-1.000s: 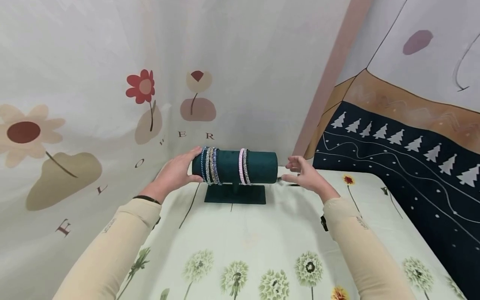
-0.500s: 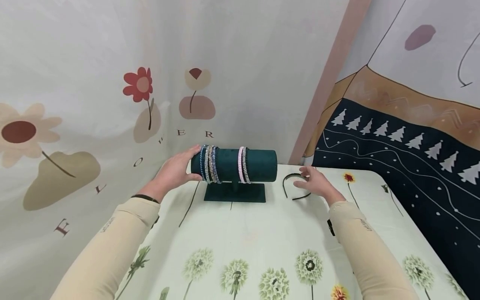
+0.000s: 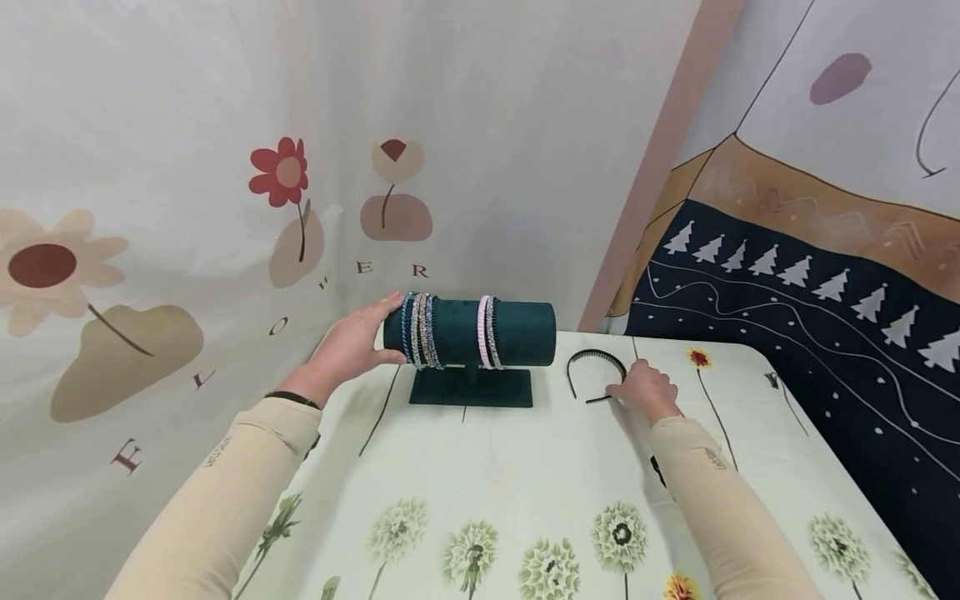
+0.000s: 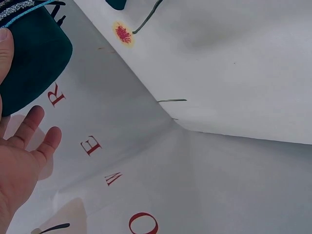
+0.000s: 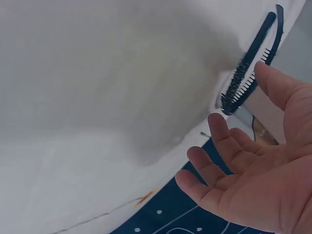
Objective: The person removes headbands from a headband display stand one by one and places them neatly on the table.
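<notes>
teal velvet headband stand [image 3: 459,333] is gripped at 1 end by left hand [image 3: 348,350] | black toothed headband [image 5: 243,67]: on table [image 3: 517,467], beside right hand [image 3: 647,390], which is spread loosely, nothing held | risk: headband may be nudged away by brushing thumb

Pale flower-printed fabric wall [image 3: 510,150], navy tree-patterned hanging [image 3: 787,350], dandelion-print white tablecloth [image 3: 495,467], soft light.

Teal Meets Glitter

Here's deep teal across the headband stand [image 3: 457,329], blue and silver glittering on the clustered headbands [image 3: 422,333], then a pink headband [image 3: 482,333]! Black on the toothed headband [image 3: 596,354], green dandelions over the white tablecloth [image 3: 487,467], beige sleeves [image 3: 202,500]!
</notes>
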The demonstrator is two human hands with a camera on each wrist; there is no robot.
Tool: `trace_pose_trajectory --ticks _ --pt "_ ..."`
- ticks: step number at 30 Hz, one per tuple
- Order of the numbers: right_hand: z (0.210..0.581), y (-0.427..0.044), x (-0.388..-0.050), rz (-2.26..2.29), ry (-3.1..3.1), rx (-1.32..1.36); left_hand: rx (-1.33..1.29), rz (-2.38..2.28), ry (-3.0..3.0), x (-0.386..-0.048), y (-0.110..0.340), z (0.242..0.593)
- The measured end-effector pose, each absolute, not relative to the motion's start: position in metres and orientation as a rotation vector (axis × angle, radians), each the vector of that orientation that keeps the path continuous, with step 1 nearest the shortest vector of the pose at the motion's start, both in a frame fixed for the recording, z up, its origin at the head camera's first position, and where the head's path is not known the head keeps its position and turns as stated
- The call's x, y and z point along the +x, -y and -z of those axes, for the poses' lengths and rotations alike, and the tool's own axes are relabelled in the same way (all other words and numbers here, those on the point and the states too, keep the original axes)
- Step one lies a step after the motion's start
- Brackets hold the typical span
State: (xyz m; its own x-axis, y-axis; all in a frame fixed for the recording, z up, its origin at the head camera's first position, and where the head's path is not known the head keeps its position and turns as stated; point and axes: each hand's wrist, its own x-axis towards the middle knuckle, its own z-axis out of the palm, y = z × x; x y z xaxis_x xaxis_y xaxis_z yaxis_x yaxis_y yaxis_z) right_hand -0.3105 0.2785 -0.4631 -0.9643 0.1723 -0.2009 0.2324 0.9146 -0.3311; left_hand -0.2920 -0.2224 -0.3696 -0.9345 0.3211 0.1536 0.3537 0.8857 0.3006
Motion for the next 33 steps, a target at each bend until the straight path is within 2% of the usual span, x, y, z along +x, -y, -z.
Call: trace_pose_trajectory --ticks 16,22,28,33 --pt "0.467 -0.276 -0.309 0.586 -2.936 0.614 -0.525 0.501 2.948 -0.292 0.224 0.373" --pt "0.461 -0.295 -0.313 0.997 -2.844 0.621 -0.517 0.489 2.938 -0.294 0.225 0.371" --pt "0.458 -0.32 -0.315 1.579 -2.361 0.625 -0.526 0.489 2.938 -0.292 0.225 0.371" --pt "0.45 -0.336 -0.306 1.797 -2.122 0.568 -0.524 0.493 2.943 -0.292 0.225 0.372"
